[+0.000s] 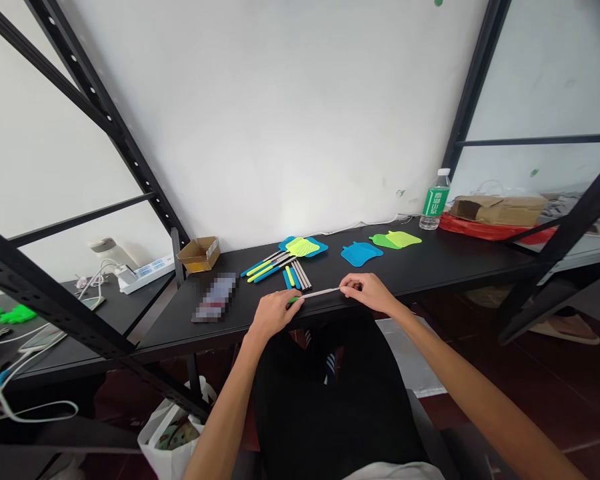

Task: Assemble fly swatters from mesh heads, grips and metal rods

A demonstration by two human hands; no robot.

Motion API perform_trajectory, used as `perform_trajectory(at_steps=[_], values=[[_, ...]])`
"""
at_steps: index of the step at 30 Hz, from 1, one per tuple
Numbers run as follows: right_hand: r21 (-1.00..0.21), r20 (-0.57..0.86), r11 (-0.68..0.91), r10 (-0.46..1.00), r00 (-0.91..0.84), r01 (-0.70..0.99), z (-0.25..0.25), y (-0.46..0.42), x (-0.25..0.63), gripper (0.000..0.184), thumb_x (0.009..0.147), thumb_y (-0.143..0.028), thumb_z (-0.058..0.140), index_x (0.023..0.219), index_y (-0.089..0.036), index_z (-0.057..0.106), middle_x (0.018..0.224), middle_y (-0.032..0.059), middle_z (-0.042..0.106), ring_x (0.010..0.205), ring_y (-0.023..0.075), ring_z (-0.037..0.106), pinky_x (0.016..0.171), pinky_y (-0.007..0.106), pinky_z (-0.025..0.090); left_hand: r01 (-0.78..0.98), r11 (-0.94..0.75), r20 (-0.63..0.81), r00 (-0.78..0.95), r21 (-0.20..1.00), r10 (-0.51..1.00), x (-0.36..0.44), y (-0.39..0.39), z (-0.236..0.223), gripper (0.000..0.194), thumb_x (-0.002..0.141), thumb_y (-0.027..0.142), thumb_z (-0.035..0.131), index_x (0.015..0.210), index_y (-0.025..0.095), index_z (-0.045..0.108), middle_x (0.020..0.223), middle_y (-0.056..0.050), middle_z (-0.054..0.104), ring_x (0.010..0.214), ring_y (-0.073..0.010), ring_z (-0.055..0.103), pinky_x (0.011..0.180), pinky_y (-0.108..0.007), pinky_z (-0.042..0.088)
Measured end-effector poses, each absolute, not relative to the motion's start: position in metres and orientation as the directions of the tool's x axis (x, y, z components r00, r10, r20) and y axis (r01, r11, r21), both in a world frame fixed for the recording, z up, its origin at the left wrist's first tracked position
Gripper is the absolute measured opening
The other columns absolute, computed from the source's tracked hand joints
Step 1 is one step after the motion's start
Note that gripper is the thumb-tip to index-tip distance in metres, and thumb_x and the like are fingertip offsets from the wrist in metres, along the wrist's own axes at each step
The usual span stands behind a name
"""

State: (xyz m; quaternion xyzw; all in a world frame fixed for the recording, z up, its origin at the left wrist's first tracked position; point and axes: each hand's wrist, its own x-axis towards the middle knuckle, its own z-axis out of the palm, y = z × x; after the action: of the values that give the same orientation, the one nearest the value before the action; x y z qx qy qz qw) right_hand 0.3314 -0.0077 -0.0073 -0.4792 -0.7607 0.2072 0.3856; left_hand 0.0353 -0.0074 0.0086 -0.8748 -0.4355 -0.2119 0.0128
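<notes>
While the left hand [275,313] pinches a green handle [294,299] over the table's [253,299] front edge, the right hand [367,291] clamps thumb and fingers on the slim rod's [325,292] right end. They appear to be aligning or fitting both parts; the next move calls for steady, straight grips.

Phone [217,297] left of handles [290,278], box [199,254] behind, bottle [435,200] far right

A gap parts the tubes [301,275] from the blue paddle [362,254], the wall [300,133] behind.
</notes>
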Motion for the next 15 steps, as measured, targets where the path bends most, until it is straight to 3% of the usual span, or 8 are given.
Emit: perform_trajectory(at_steps=[8, 15], values=[[-0.676, 0.400, 0.467, 0.882, -0.248, 0.570, -0.0077, -0.0077, 0.3317, 0.015, 0.086, -0.033, 0.059, 0.088, -0.024, 0.072, 0.073, 0.0005, 0.073, 0.066, 0.0171, 0.062, 0.065, 0.028, 0.043, 0.768, -0.619, 0.370, 0.533, 0.165, 0.761, 0.0350, -0.0074, 0.0091, 0.041, 0.102, 0.048, 0.033, 0.105, 0.027, 0.068, 0.100, 0.000, 0.074, 0.079, -0.0176, 0.067, 0.066, -0.026, 0.039], [-0.663, 0.410, 0.478, 0.876, -0.255, 0.576, -0.0088, -0.0075, 0.3320, 0.014, 0.086, -0.032, 0.060, 0.087, -0.024, 0.072, 0.074, 0.0003, 0.073, 0.067, 0.0175, 0.063, 0.066, 0.028, 0.044, 0.751, -0.634, 0.392, 0.535, 0.185, 0.748, 0.0353, -0.0082, 0.0087, 0.040, 0.102, 0.050, 0.035, 0.115, 0.031, 0.068, 0.113, 0.002, 0.073, 0.083, -0.0157, 0.068, 0.075, -0.025, 0.043]])
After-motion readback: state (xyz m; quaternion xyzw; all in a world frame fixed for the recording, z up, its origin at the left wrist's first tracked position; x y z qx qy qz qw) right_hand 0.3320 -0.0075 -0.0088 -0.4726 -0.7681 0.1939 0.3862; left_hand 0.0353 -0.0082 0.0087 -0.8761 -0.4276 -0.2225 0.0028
